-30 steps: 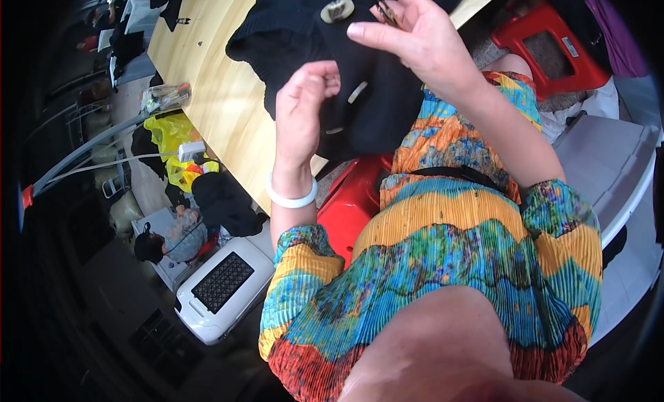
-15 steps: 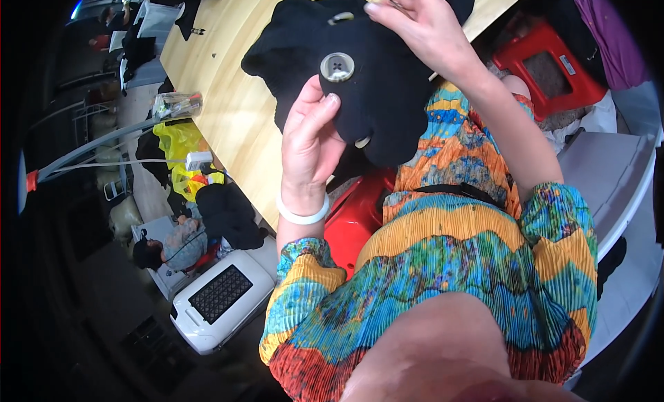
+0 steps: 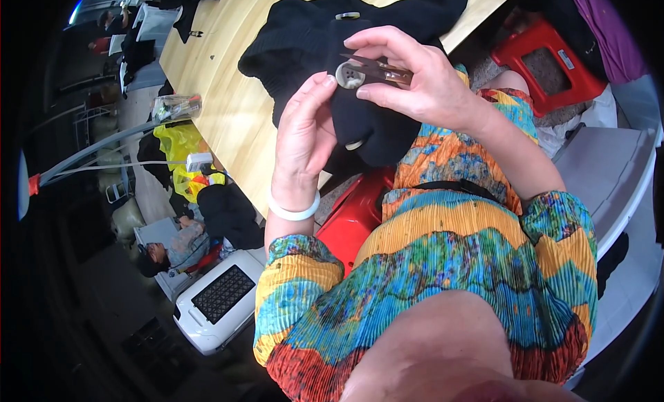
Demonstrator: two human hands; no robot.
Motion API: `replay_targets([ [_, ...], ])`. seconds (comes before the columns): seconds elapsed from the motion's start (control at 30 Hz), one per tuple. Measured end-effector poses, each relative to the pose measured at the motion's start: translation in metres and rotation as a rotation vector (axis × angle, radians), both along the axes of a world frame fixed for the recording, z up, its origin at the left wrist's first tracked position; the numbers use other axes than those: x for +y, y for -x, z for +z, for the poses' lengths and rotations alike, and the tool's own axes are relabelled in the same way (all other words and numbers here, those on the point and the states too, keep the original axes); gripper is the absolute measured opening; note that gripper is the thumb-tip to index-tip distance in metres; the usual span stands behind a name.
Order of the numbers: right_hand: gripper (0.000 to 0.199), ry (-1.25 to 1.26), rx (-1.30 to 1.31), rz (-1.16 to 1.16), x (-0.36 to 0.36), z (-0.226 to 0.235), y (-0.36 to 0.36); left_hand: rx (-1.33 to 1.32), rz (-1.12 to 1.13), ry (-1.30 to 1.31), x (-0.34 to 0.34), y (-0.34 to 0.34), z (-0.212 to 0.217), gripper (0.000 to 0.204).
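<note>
A black knit garment [image 3: 290, 49] lies bunched on the table's near edge. My left hand [image 3: 304, 129] is closed, pinching the cloth edge beside a large grey-white button [image 3: 349, 75] with holes in its middle. In my right hand [image 3: 436, 80] is a pair of thread snips [image 3: 391, 72], held between thumb and fingers. Their blade tips lie against or just over the button; whether they touch thread cannot be made out. Farther up the garment is another button [image 3: 348, 16], seen nearly edge-on, and a third pale button [image 3: 353, 145] shows below.
The pale wooden table [image 3: 221, 63] has a clear plastic container [image 3: 175, 107] of small items at its left edge. A yellow bag [image 3: 173, 146] and a white adapter [image 3: 199, 161] hang nearby. Red stools [image 3: 577, 94] stand right and below. A person [image 3: 187, 246] sits at far left.
My right hand has come down and left, bringing the snips to the button. My left hand has shifted slightly, and the button now sits lower and tilted.
</note>
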State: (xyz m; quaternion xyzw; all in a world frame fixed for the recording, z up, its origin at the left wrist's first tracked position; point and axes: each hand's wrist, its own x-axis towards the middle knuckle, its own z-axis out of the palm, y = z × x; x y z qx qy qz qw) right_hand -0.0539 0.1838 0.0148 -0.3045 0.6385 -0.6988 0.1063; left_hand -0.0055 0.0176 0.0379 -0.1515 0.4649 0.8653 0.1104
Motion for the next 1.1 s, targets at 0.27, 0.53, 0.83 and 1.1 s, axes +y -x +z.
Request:
replay_targets([
  [0.27,0.037,0.002,0.246,-0.164,-0.008,-0.008,-0.001,0.020,-0.084,0.106,-0.008,-0.001,-0.009,0.014],
  [0.53,0.029,0.010,0.440,-0.234,-0.004,-0.002,0.002,-0.112,-0.058,-0.348,0.004,-0.007,-0.012,0.022],
  [0.83,0.027,0.156,0.003,-0.302,0.011,0.012,0.000,0.130,-0.081,-0.654,0.005,-0.014,-0.025,0.038],
  [1.1,0.037,0.053,0.209,-0.172,0.007,0.001,-0.013,0.132,-0.049,-0.615,0.013,-0.014,-0.032,0.039],
])
